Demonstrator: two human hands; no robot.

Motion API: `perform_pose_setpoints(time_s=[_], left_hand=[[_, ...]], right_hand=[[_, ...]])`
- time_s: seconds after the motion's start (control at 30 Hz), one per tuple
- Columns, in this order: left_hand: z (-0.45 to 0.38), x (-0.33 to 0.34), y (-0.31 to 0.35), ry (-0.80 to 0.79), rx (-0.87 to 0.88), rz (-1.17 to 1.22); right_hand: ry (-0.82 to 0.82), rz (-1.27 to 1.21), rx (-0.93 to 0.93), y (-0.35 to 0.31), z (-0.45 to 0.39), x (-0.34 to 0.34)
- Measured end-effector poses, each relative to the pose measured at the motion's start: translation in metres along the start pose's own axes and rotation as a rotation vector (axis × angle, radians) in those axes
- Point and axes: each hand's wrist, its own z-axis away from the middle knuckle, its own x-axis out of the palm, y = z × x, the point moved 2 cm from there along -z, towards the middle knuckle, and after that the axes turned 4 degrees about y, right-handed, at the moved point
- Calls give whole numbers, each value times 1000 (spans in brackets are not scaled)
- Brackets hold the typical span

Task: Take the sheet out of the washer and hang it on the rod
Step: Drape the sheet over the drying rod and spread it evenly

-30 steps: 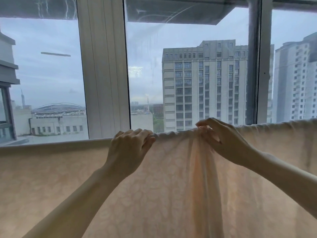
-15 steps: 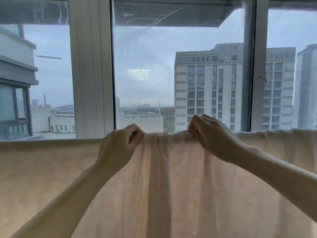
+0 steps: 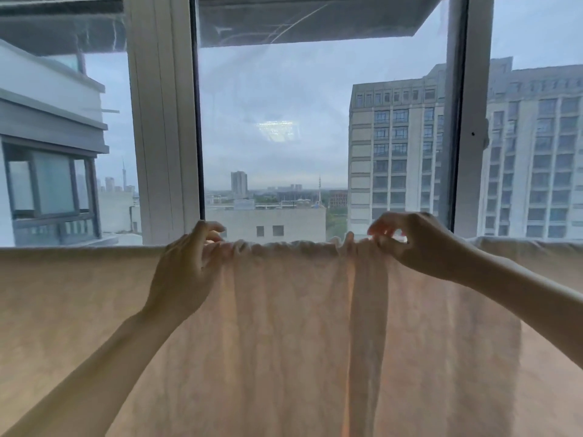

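The sheet (image 3: 284,326) hangs draped over the rod, which it hides. Left hand (image 3: 184,272) and right hand (image 3: 422,244) each pinch its bunched top edge; uneven tugging could drag it off.

Pale peach-beige sheet (image 3: 284,342) with faint tone-on-tone mottling; white window frame (image 3: 161,121); grey-beige buildings (image 3: 397,152).

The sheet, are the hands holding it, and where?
Yes. The left hand and the right hand each pinch the peach sheet at its bunched top fold, where it drapes over the rod. The rod itself is hidden under the cloth.
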Motion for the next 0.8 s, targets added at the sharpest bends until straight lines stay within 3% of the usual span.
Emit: perform_pose_setpoints(time_s=[0.07, 0.13, 0.4, 0.47, 0.6, 0.67, 0.8], left_hand=[[-4, 6, 7, -87, 58, -41], [-8, 10, 14, -103, 74, 21], [7, 2, 17, 122, 10, 259], [10, -4, 17, 144, -10, 306], [7, -15, 24, 72, -65, 432], [8, -19, 24, 30, -75, 461], [13, -20, 8, -219, -27, 397]], right_hand=[[-63, -12, 19, 2, 6, 1], [-19, -28, 17, -1, 10, 2], [207, 21, 55, 4, 16, -14], [189, 47, 53, 3, 16, -23], [7, 44, -38, -10, 23, -11], [49, 5, -53, -12, 26, -1], [192, -86, -15, -6, 29, 8]])
